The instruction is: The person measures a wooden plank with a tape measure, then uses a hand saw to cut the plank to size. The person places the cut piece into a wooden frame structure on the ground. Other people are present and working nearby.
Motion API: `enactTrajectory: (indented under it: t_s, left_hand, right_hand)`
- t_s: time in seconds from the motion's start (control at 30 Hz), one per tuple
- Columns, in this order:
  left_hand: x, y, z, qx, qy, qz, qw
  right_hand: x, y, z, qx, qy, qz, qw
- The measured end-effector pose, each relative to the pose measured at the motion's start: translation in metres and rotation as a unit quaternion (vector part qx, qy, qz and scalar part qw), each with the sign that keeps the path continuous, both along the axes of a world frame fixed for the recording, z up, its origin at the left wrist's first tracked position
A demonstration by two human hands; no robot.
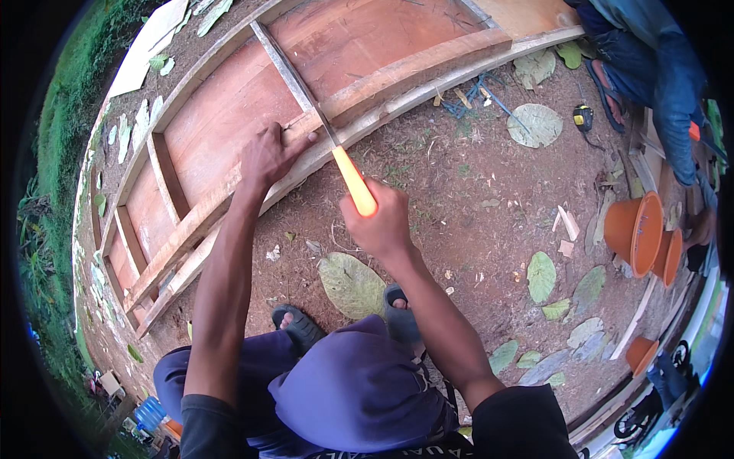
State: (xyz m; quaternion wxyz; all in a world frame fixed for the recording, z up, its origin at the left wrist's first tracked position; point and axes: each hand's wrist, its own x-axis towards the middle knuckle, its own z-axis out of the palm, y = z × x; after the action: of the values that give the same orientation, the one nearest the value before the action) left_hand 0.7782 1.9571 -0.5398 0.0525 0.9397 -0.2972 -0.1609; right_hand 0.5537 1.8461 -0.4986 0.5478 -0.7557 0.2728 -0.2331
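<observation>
A long wooden frame (428,69) backed with reddish-brown panels (222,107) lies across the ground ahead of me. My left hand (269,159) presses down on its near beam, fingers curled over the wood and thumb stretched toward the blade. In my right hand (382,222) is the orange-yellow handle of a saw (351,174), seen almost edge-on. Its thin dark blade crosses the near beam just right of my left thumb, close to where a greyish crosspiece (281,65) meets the beam. The blade's far end is hard to tell from that crosspiece.
A second person (642,69) in blue stands at the far right, near a tape measure (583,118). Orange pots (633,229) are at the right edge. Large leaves (352,284) and wood chips dot the bare soil. My sandalled feet (302,329) are just below the frame.
</observation>
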Motion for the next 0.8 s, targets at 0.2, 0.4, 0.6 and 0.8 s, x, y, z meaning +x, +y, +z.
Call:
enactTrajectory:
  t_s: [0.2, 0.4, 0.6, 0.8]
  left_hand:
    - [0.005, 0.012, -0.004, 0.02, 0.004, 0.025, 0.999]
    - [0.006, -0.004, 0.003, 0.008, -0.003, -0.005, 1.0]
    - [0.013, 0.015, 0.004, 0.001, 0.019, 0.017, 1.0]
    - [0.02, -0.014, 0.011, -0.021, 0.014, -0.009, 1.0]
  right_hand:
    - [-0.158, 0.029, 0.044, 0.044, 0.06, 0.031, 0.997]
    - [0.034, -0.013, -0.004, 0.006, -0.017, -0.007, 1.0]
    - [-0.172, 0.032, 0.04, 0.056, 0.048, 0.049, 0.996]
    - [0.053, -0.022, 0.012, 0.017, -0.012, -0.012, 1.0]
